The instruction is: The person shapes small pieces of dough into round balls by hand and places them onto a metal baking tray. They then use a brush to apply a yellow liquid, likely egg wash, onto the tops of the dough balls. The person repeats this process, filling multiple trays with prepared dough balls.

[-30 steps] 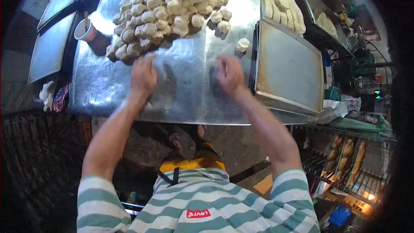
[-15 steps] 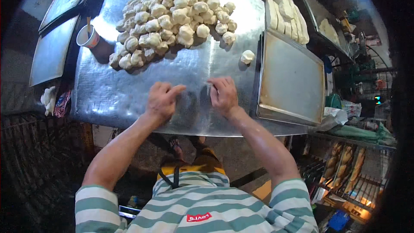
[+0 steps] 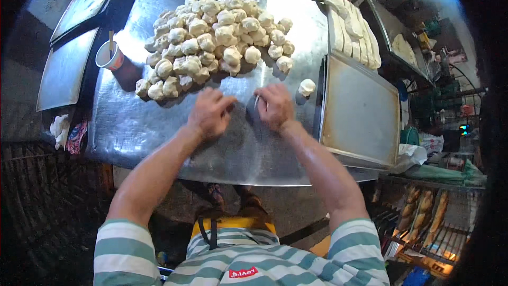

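Grey metal makes up the table (image 3: 135, 135) under both hands. On the left hand (image 3: 210, 114) the fingers are bent, and the thumb points across to the other hand, with a gap between the two hands. I cannot tell if it has hold of anything. The right hand (image 3: 275, 107) has its fingers curled most of the way in, close to the thumb. Something thin and pale (image 3: 257, 101) shows at the tips, but I cannot tell what it is or if it is pinched.

Just past the fingers, away from the body and more to the left, is the big pile of dough balls (image 3: 209, 37). It runs longest from near left to far right, and the left hand is nearer to it. The balls look creamy, soft and lumpy, heaped on each other. One lone ball (image 3: 306, 87), round and whiter, sits apart, just right of the right hand.

Farther out, a white cup (image 3: 106, 61) with a stick (image 3: 111, 39) stands left of the pile. On the right are a flat tray (image 3: 362, 108) and, past it, long white strips of dough (image 3: 353, 29).
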{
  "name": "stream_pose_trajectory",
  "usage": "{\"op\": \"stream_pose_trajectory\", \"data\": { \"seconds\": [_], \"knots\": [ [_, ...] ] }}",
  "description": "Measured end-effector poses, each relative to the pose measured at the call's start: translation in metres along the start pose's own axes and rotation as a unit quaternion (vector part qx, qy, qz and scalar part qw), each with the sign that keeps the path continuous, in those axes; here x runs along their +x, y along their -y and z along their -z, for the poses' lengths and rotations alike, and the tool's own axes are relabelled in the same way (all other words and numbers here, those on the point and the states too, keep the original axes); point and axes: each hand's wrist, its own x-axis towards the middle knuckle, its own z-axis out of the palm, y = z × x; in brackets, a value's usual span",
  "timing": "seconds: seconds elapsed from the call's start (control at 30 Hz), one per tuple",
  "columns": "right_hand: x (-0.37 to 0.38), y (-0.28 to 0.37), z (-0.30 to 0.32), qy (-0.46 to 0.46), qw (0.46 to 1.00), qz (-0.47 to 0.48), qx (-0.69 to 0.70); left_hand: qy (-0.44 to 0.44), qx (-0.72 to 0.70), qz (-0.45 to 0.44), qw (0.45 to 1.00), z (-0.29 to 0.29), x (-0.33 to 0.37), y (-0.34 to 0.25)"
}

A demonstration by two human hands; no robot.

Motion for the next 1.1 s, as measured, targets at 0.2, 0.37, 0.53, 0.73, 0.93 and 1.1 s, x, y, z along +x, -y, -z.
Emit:
{"op": "stream_pose_trajectory", "data": {
  "seconds": [0.2, 0.37, 0.53, 0.73, 0.93, 1.1],
  "knots": [
    [-0.050, 0.004, -0.005, -0.060, 0.994, -0.061, 0.065, -0.065, -0.034, 0.118, 0.990, 0.000, -0.051, 0.022],
    [-0.016, 0.014, -0.002, 0.049, 0.999, -0.013, 0.012, -0.001, -0.023, -0.009, 1.000, -0.016, -0.023, -0.011],
    [-0.003, -0.023, -0.006, -0.037, 0.998, -0.052, 0.001, -0.026, 0.029, 0.064, 0.997, -0.019, -0.020, 0.037],
    [-0.025, 0.006, -0.013, -0.014, 1.000, -0.007, 0.005, -0.003, 0.013, 0.074, 0.997, -0.020, -0.021, -0.023],
    [-0.006, -0.030, -0.011, -0.025, 1.000, -0.012, 0.013, -0.092, 0.042, 0.150, 0.983, -0.028, -0.028, 0.022],
    [-0.006, 0.001, -0.006, -0.010, 0.999, 0.012, 0.051, -0.068, 0.035, 0.112, 0.991, -0.033, -0.018, -0.030]
  ]
}}
